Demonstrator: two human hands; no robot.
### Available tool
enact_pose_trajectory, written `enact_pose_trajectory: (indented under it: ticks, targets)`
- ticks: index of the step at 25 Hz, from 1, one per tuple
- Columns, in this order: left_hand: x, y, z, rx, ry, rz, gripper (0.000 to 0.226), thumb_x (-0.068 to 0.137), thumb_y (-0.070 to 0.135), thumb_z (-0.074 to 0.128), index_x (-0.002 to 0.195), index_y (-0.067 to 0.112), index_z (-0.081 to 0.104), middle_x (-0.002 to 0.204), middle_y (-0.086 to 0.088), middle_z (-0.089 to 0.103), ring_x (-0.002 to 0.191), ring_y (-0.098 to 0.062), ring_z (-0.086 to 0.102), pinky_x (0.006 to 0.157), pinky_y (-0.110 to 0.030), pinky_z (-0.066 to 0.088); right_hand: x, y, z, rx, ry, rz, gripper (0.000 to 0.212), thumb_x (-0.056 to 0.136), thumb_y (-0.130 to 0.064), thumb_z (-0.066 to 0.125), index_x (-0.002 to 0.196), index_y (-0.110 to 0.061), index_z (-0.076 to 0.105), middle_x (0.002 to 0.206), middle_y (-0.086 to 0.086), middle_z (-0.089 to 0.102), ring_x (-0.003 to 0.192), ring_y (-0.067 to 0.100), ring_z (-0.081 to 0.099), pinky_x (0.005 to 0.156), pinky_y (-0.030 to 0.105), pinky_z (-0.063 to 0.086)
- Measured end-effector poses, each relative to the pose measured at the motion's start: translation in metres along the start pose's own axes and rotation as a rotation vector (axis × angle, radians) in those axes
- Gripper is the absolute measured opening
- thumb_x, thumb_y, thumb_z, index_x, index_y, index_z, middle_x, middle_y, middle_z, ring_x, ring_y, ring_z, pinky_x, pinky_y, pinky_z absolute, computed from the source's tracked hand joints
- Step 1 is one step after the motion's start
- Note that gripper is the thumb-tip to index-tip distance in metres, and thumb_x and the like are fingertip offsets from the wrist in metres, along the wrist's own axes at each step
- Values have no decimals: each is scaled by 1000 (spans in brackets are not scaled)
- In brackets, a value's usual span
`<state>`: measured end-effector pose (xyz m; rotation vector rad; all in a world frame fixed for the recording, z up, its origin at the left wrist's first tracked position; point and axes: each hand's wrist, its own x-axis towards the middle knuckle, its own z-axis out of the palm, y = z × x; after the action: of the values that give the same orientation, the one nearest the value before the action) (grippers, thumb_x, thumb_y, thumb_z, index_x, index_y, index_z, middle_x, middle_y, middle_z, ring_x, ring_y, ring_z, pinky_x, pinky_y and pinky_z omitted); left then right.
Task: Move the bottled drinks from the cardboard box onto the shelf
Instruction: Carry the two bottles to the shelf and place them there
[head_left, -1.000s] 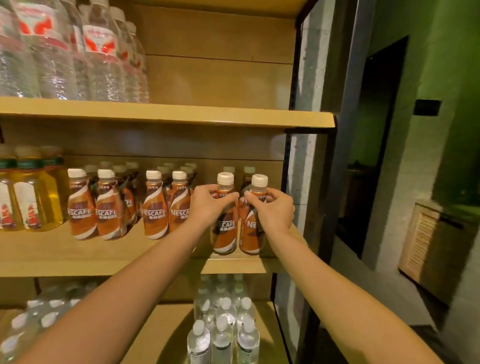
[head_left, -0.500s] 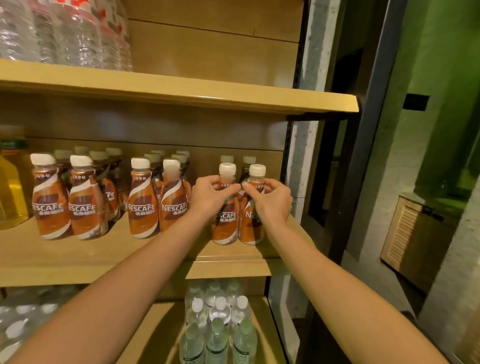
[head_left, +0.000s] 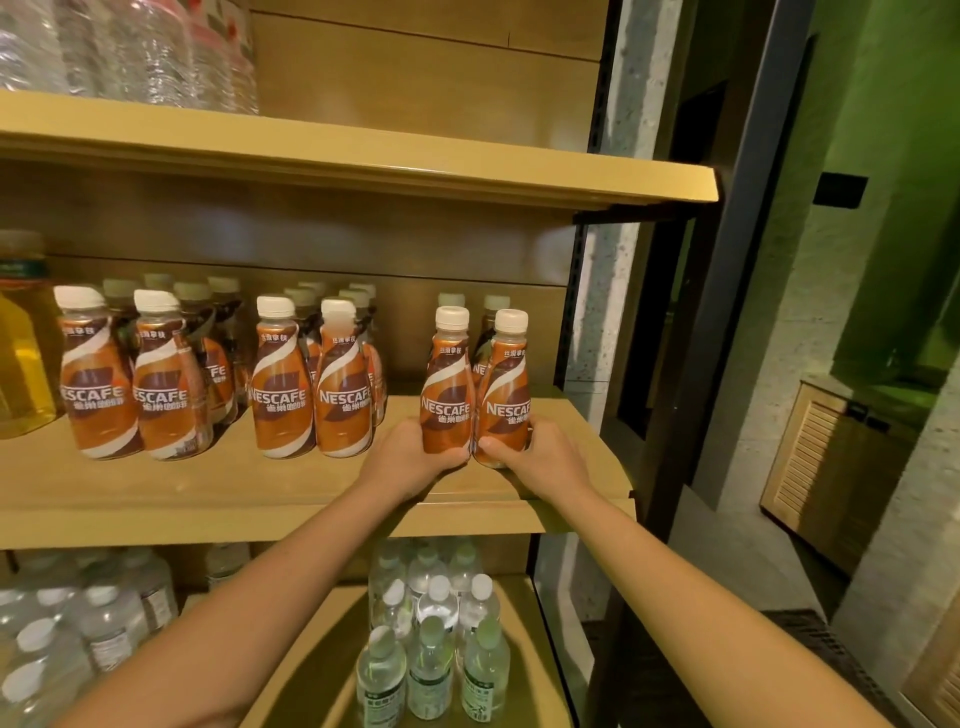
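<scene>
Near, 6 o'clock: clear plastic water bottles (head_left: 431, 649) on the lower board. Left hand (head_left: 410, 457) grips the base of a brown-orange, white-capped plastic coffee bottle (head_left: 445, 384), and right hand (head_left: 540, 462) grips its twin (head_left: 504, 395). Both grips have dropped from the necks. Bottles stand touching at the front right of the tan wooden middle shelf (head_left: 234, 499), so likely placed, release next. Matching coffee rows (head_left: 311, 395) at 9 o'clock. Cardboard box not in view. Green-walled room, louvred wooden cabinet (head_left: 831, 467) at 3 o'clock.

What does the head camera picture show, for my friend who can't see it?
A person's left hand and right hand grip two brown, white-capped plastic coffee bottles by their bottoms, side by side on a tan wooden shelf. Matching bottles stand further left; clear water bottles sit below.
</scene>
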<state>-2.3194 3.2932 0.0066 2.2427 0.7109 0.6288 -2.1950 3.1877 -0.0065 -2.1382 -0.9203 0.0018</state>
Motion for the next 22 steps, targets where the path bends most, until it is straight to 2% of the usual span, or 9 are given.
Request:
enact_pose_trajectory:
  ticks: [4, 12, 20, 22]
  targets:
    - [26, -9, 8, 69, -15, -7, 50, 82, 43, 65, 122, 14, 54, 117, -7, 63, 105, -24, 59, 93, -42, 49, 16, 0, 5, -17, 36, 26, 56, 74, -61, 64, 114, -22, 58, 114, 1, 67, 108, 24, 60, 96, 47, 45]
    - [75, -30, 18, 111, -50, -71, 61, 84, 51, 58, 132, 18, 43, 129, -4, 54, 116, -25, 52, 100, -43, 44, 53, 1, 15, -28, -2, 33, 51, 78, -55, 65, 110, -17, 60, 113, 7, 67, 104, 26, 61, 93, 46, 47]
    - [109, -53, 26, 158, -44, -92, 98, 47, 83, 40, 126, 25, 47, 121, 0, 58, 111, -23, 55, 97, -47, 47, 69, 5, 24, -101, 20, 25, 50, 80, -54, 64, 112, -15, 60, 111, 7, 67, 102, 27, 61, 93, 44, 46]
    - [103, -46, 23, 154, -49, -105, 96, 51, 83, 43, 127, 25, 46, 123, -1, 57, 113, -24, 54, 97, -47, 46, 70, 5, 25, -110, 20, 32, 50, 80, -55, 63, 112, -16, 60, 111, 7, 67, 102, 27, 61, 92, 44, 47]
